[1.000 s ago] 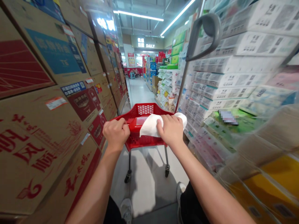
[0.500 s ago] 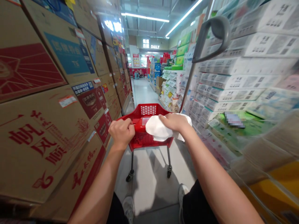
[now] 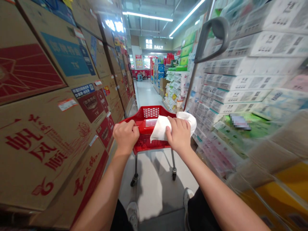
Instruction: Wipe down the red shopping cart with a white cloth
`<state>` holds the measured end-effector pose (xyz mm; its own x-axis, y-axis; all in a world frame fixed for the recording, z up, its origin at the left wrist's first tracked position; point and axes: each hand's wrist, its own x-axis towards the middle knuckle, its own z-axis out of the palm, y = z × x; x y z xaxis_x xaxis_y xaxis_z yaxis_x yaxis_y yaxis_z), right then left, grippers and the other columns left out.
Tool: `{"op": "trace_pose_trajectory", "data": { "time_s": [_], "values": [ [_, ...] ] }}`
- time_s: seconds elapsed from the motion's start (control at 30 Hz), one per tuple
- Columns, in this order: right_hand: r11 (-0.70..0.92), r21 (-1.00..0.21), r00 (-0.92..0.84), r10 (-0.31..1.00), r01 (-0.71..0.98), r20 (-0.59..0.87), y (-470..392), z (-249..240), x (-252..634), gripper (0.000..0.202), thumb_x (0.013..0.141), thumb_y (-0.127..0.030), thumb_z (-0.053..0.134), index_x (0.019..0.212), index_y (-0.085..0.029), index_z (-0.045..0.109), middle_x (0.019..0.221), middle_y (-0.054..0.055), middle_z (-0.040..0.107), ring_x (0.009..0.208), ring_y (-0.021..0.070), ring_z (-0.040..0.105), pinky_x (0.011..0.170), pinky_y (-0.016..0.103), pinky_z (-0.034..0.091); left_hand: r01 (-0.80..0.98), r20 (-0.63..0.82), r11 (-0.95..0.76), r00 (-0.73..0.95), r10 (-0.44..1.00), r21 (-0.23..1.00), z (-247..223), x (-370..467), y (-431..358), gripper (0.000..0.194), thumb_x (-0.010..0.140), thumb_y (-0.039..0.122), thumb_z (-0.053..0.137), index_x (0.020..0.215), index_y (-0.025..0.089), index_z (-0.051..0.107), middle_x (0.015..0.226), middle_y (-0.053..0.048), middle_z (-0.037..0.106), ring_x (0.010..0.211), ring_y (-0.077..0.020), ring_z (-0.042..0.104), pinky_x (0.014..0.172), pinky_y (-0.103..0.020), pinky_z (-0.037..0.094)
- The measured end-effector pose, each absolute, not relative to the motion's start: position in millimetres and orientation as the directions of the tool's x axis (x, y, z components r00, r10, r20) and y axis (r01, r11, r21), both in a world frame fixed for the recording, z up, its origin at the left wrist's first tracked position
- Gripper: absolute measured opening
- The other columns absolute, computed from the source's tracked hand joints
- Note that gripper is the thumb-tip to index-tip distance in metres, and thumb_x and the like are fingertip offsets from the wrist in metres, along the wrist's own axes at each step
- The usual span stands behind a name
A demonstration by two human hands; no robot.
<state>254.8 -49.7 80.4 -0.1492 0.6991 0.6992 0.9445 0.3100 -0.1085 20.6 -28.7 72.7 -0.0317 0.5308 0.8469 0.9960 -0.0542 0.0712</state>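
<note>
A red shopping cart [image 3: 152,110] stands right in front of me. My left hand [image 3: 125,136] is closed around the left end of its red handle [image 3: 144,129]. On the handle's right part lies a white cloth [image 3: 160,127], one loose end hanging down and another part bunched up on the right. My right hand [image 3: 179,133] presses this cloth over the bar, fingers curled forward across it and the thumb to the left. The bar under the cloth is hidden.
Stacked cardboard boxes [image 3: 43,128] wall the left side. White packs [image 3: 240,80] are piled high on the right, near a grey looped handle [image 3: 213,40] on a metal pole. The tiled aisle floor [image 3: 145,91] runs ahead between shelves.
My right hand has turned and drawn back on the cloth, so its fingers now point forward. The cloth has shifted and bunched to the right. My left hand stays on the handle.
</note>
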Motion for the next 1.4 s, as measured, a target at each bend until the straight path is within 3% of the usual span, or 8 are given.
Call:
{"op": "trace_pose_trajectory", "data": {
  "time_s": [0.13, 0.4, 0.53, 0.73, 1.03, 1.23, 1.3, 1.4],
  "values": [
    [0.333, -0.121, -0.145, 0.672, 0.935, 0.726, -51, 72, 256, 0.052, 0.101, -0.041, 0.036, 0.146, -0.018, 0.049, 0.139, 0.013, 0.056, 0.131, 0.0282, 0.043, 0.116, 0.045, 0.015, 0.996, 0.857, -0.058, -0.027, 0.515, 0.066, 72, 20, -28, 0.017, 0.081, 0.02, 0.05, 0.068, 0.022, 0.061, 0.063, -0.005, 0.058, 0.065, -0.0208, 0.05, 0.072, -0.036, 0.029],
    [0.287, -0.116, -0.166, 0.79, 0.951, 0.59, -43, 101, 257, 0.056, 0.104, -0.051, 0.028, 0.139, -0.018, 0.056, 0.116, 0.015, 0.069, 0.113, 0.0298, 0.058, 0.103, 0.042, 0.031, 0.995, 0.863, -0.062, -0.038, 0.505, 0.08, 75, 28, -28, 0.018, 0.079, 0.02, 0.051, 0.063, 0.022, 0.058, 0.059, -0.004, 0.054, 0.06, -0.0196, 0.046, 0.069, -0.035, 0.028],
    [0.191, -0.142, -0.129, 0.925, 0.971, 0.358, -20, 129, 250, 0.07, 0.1, -0.068, 0.019, 0.125, -0.021, 0.064, 0.105, 0.015, 0.074, 0.106, 0.0329, 0.065, 0.098, 0.047, 0.037, 0.993, 0.852, -0.059, -0.06, 0.52, 0.106, 77, 31, -25, 0.019, 0.077, 0.02, 0.052, 0.058, 0.022, 0.055, 0.055, -0.004, 0.051, 0.058, -0.0192, 0.042, 0.067, -0.035, 0.025],
    [0.194, -0.238, -0.209, 0.977, 0.952, -0.039, 21, 158, 250, 0.101, 0.083, -0.091, 0.014, 0.12, -0.018, 0.071, 0.13, 0.019, 0.067, 0.118, 0.0362, 0.063, 0.093, 0.043, 0.044, 0.993, 0.86, -0.069, -0.05, 0.509, 0.098, 78, 27, -24, 0.018, 0.076, 0.019, 0.053, 0.058, 0.022, 0.055, 0.055, -0.003, 0.051, 0.057, -0.0184, 0.043, 0.068, -0.034, 0.026],
    [0.227, -0.136, -0.167, 0.922, 0.964, 0.35, -27, 134, 244, 0.068, 0.099, -0.069, 0.021, 0.116, -0.023, 0.069, 0.109, 0.013, 0.074, 0.107, 0.0309, 0.065, 0.091, 0.041, 0.04, 0.995, 0.854, -0.034, -0.063, 0.517, 0.095, 76, 27, -31, 0.015, 0.077, 0.018, 0.051, 0.064, 0.022, 0.057, 0.06, -0.005, 0.054, 0.06, -0.0199, 0.044, 0.069, -0.036, 0.027],
    [0.339, -0.056, -0.233, 0.748, 0.939, 0.621, -68, 98, 244, 0.054, 0.103, -0.051, 0.036, 0.145, -0.02, 0.05, 0.146, 0.016, 0.054, 0.127, 0.0291, 0.051, 0.105, 0.041, 0.029, 0.99, 0.866, -0.071, -0.072, 0.495, 0.123, 73, 22, -31, 0.018, 0.077, 0.016, 0.05, 0.061, 0.022, 0.053, 0.059, -0.004, 0.054, 0.061, -0.0201, 0.046, 0.07, -0.036, 0.028],
    [0.339, -0.071, -0.223, 0.748, 0.938, 0.625, -74, 98, 248, 0.052, 0.104, -0.049, 0.034, 0.145, -0.021, 0.051, 0.149, 0.015, 0.052, 0.129, 0.0289, 0.051, 0.105, 0.041, 0.029, 0.989, 0.864, -0.089, -0.062, 0.499, 0.122, 71, 21, -32, 0.018, 0.077, 0.016, 0.05, 0.06, 0.022, 0.052, 0.059, -0.004, 0.055, 0.061, -0.02, 0.048, 0.071, -0.036, 0.029],
    [0.305, -0.143, -0.205, 0.855, 0.942, 0.476, -69, 117, 252, 0.049, 0.106, -0.047, 0.026, 0.136, -0.026, 0.059, 0.13, 0.011, 0.067, 0.114, 0.0269, 0.062, 0.095, 0.039, 0.037, 0.987, 0.861, -0.103, -0.055, 0.506, 0.124, 71, 22, -34, 0.018, 0.077, 0.016, 0.051, 0.06, 0.022, 0.051, 0.058, -0.004, 0.056, 0.061, -0.0199, 0.049, 0.071, -0.036, 0.03]
  ]
}}
